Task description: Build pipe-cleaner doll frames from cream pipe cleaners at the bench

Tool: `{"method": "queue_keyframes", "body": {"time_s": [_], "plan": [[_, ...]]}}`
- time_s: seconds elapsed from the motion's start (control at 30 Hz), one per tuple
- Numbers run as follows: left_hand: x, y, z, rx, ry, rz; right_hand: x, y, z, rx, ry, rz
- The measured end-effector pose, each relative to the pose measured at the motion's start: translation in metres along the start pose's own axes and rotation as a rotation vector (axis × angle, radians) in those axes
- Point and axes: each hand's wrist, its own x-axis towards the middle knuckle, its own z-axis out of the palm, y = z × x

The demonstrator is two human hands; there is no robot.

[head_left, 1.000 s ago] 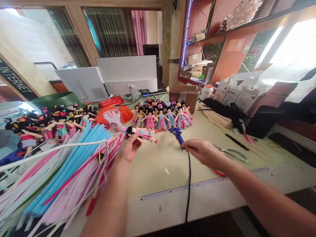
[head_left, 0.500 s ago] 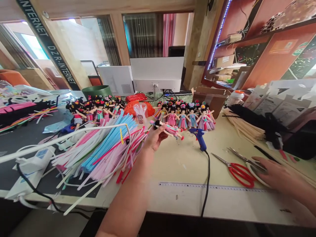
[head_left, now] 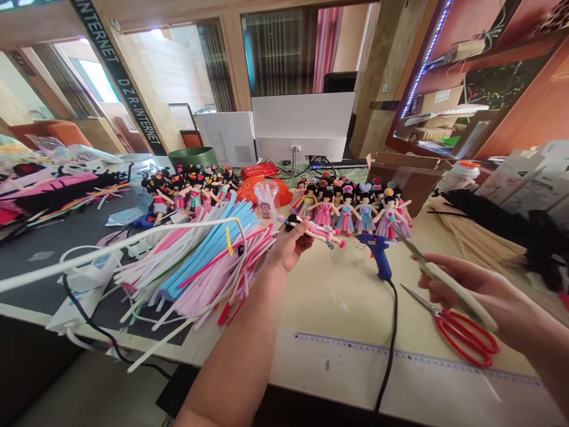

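Note:
My left hand (head_left: 288,246) is closed on a small pipe-cleaner doll (head_left: 322,231) with black hair and a pink dress, lying sideways above the table. In my right hand (head_left: 480,290) is a pair of pale-handled scissors (head_left: 453,287), raised off the table with the blades towards the standing dolls and blurred by motion. Below them lie red-handled scissors (head_left: 464,335). Between my hands a blue glue gun (head_left: 377,252) rests on the table, its black cord running down over the front edge.
Rows of finished dolls (head_left: 344,207) stand behind. Bundles of coloured pipe cleaners (head_left: 200,255) and a white bent tube (head_left: 133,243) occupy the left. A ruler (head_left: 355,344) lies near the front edge. A cardboard box (head_left: 411,178) and a monitor (head_left: 306,118) stand at the back.
My right hand has picked the pale-handled scissors up from the table and moved them up and left. The left hand still holds the doll. The view has turned right.

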Motion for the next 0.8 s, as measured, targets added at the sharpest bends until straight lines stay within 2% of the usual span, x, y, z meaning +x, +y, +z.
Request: {"method": "queue_keyframes", "body": {"time_s": [0.03,0.1,0.23,0.3,0.37,0.43,0.47,0.6,0.67,0.73,0.8], "plan": [[0.0,0.0,0.0,0.001,0.001,0.001,0.005,-0.012,0.015,0.038,-0.089,0.022],[0.0,0.001,-0.001,0.006,-0.001,0.005,0.017,-0.029,0.042,0.044,-0.217,-0.051],[-0.001,0.003,-0.002,0.034,0.003,0.006,0.038,-0.042,0.079,-0.143,-0.182,-0.332],[-0.002,0.004,-0.002,0.056,0.009,0.011,0.045,-0.043,0.091,-0.202,-0.128,-0.444],[-0.002,0.005,-0.002,0.075,0.006,0.025,0.047,-0.04,0.097,-0.214,-0.081,-0.497],[-0.003,0.007,-0.001,0.09,-0.008,0.046,0.048,-0.036,0.099,-0.155,-0.107,-0.461],[-0.003,0.008,-0.001,0.096,-0.015,0.058,0.047,-0.034,0.098,-0.093,-0.162,-0.415],[-0.003,0.013,-0.001,0.125,-0.043,0.09,0.043,-0.034,0.091,0.234,-0.539,-0.219],[-0.002,0.015,-0.002,0.136,-0.055,0.111,0.041,-0.037,0.088,0.326,-0.715,-0.159],[-0.002,0.017,-0.003,0.139,-0.072,0.132,0.037,-0.04,0.088,0.347,-0.837,-0.106],[-0.003,0.02,-0.005,0.138,-0.092,0.148,0.034,-0.04,0.09,0.33,-0.89,-0.064]]}}
